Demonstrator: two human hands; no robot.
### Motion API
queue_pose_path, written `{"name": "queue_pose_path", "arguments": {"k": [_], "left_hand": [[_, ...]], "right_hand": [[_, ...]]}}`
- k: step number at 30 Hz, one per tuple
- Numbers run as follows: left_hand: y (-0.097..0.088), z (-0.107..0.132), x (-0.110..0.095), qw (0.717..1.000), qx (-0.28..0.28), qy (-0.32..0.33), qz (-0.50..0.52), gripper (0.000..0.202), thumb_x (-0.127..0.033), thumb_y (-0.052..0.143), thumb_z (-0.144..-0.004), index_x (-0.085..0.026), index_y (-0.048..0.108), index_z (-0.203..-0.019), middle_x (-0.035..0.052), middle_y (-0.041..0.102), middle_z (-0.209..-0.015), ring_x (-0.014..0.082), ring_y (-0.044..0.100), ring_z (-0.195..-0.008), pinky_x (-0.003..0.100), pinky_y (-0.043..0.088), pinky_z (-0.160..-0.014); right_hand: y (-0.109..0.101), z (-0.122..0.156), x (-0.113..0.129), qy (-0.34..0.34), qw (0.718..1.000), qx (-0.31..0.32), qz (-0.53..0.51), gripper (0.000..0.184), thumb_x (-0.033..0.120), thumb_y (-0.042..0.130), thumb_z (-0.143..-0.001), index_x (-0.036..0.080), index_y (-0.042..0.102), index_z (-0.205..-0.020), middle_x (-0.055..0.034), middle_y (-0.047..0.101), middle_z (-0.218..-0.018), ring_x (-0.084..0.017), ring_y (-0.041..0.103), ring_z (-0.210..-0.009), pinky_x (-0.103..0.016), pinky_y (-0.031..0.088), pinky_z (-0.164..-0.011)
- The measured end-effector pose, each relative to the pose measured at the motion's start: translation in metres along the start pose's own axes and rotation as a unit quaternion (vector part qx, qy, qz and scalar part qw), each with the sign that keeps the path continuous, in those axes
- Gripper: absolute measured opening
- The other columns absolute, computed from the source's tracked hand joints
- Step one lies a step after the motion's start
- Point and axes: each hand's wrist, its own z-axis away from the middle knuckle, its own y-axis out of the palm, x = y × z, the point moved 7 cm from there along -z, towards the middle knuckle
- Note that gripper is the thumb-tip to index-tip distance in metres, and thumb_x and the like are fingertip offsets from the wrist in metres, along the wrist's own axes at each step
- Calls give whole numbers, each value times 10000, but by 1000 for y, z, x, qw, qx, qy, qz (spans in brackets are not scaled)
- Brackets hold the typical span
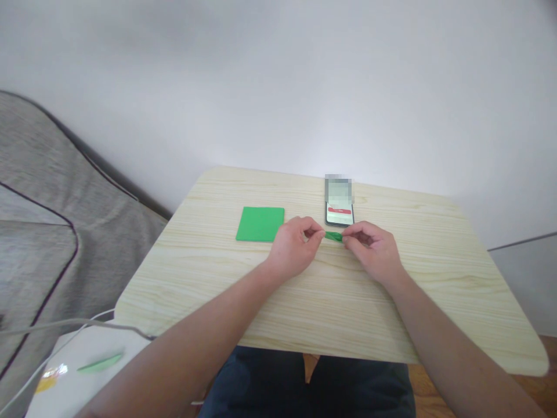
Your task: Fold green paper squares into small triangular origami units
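Note:
A small, narrow folded piece of green paper [333, 236] is held just above the light wooden table [217, 278]. My left hand [293, 247] pinches its left end and my right hand [369, 247] pinches its right end, fingers curled. A flat green square of paper [260, 224] lies to the left of my left hand. A phone [339, 209] with a lit screen lies just behind the folded piece.
A grey fabric seat [39, 232] stands at the left. Below the table's left corner, a white surface [73, 377] carries a green paper strip [100, 363] and a grey cable [65, 328]. A white wall is behind.

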Motion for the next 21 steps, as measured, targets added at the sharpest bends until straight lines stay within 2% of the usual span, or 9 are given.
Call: {"name": "queue_pose_path", "arguments": {"k": [6, 10, 13, 17, 21], "left_hand": [[2, 2, -3, 999, 13, 22, -21, 47, -200, 666, -862, -210, 711, -853, 18, 726, -832, 185, 647, -846, 316, 495, -746], [7, 3, -6, 997, 41, 55, -41, 164, -143, 671, -831, -237, 728, -953, 5, 751, -887, 203, 647, -900, 357, 487, -828], [11, 4, -8, 993, 59, 81, -62, 191, -117, 652, -837, -250, 748, -935, 0, 766, -901, 211, 644, -915, 389, 460, -873], [13, 5, -10, 990, 72, 95, -80, 188, -118, 639, -843, -251, 760, -897, 7, 753, -879, 215, 633, -920, 391, 440, -863], [15, 6, -11, 988, 82, 100, -87, 178, -118, 634, -841, -240, 755, -889, 18, 735, -851, 219, 625, -917, 383, 441, -846]], "right_hand": [[0, 0, 0, 4, 999, 7, 44, 88, 222, 693, -809, 207, 766, -855, -28, 759, -817, -187, 684, -723, -312, 513, -674], [0, -1, 2, -6, 997, 13, 80, 113, 205, 675, -803, 212, 774, -857, -29, 763, -821, -191, 682, -729, -321, 513, -685], [1, -1, 5, -25, 994, 17, 109, 121, 190, 664, -800, 221, 770, -850, -24, 759, -823, -185, 662, -710, -322, 504, -674], [6, 1, 9, -58, 989, 45, 129, 127, 172, 653, -800, 229, 759, -841, -21, 744, -835, -176, 633, -689, -320, 485, -643], [10, 2, 14, -90, 985, 66, 129, 177, 141, 641, -791, 242, 768, -862, -36, 747, -921, -202, 670, -792, -331, 509, -679]]}}
